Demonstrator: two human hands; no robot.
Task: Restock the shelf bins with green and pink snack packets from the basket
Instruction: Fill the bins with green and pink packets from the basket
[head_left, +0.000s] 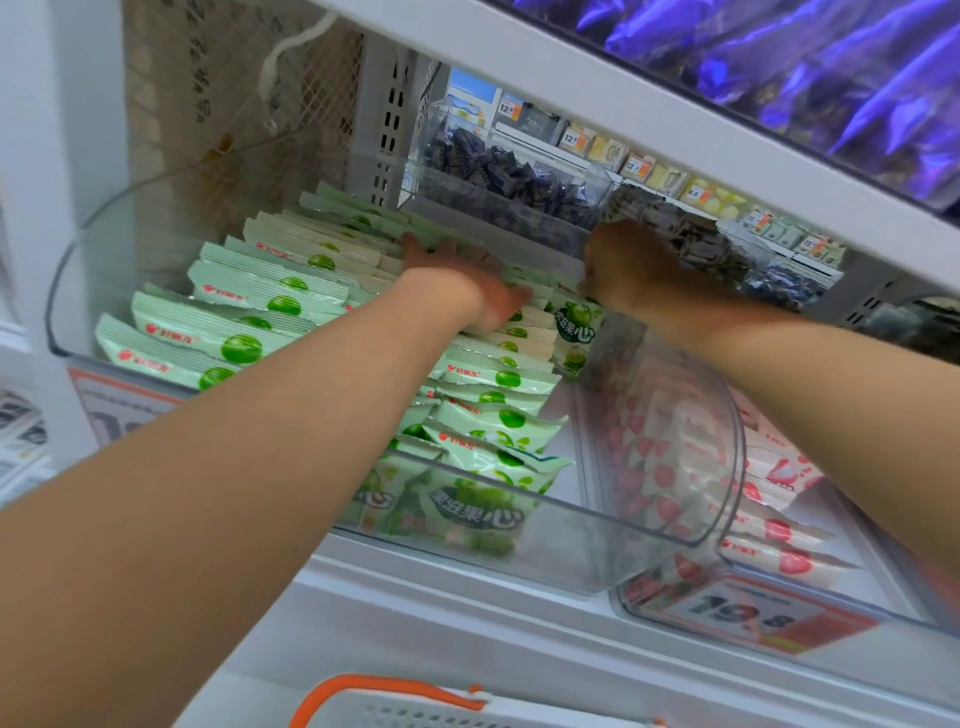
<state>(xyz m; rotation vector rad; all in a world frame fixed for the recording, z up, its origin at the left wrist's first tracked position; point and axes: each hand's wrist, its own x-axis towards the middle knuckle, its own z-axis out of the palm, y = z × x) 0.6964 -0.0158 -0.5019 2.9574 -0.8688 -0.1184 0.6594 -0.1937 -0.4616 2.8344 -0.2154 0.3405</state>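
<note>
A clear shelf bin (571, 551) holds rows of green snack packets (244, 338). My left hand (457, 280) lies flat on top of the packets deep in the bin, fingers spread and pressing on them. My right hand (623, 265) reaches to the bin's back right with its fingers curled; the fingertips are hidden, so what they hold is unclear. To the right, a second clear bin (753, 629) holds pink strawberry packets (779, 545). The basket (395, 701), white with an orange handle, shows at the bottom edge.
A white shelf (675, 104) hangs low over both hands, with purple packets (831, 67) above it. Clear bins of dark wrapped sweets (509, 176) sit behind the green packets. Orange price tags (753, 618) line the shelf front.
</note>
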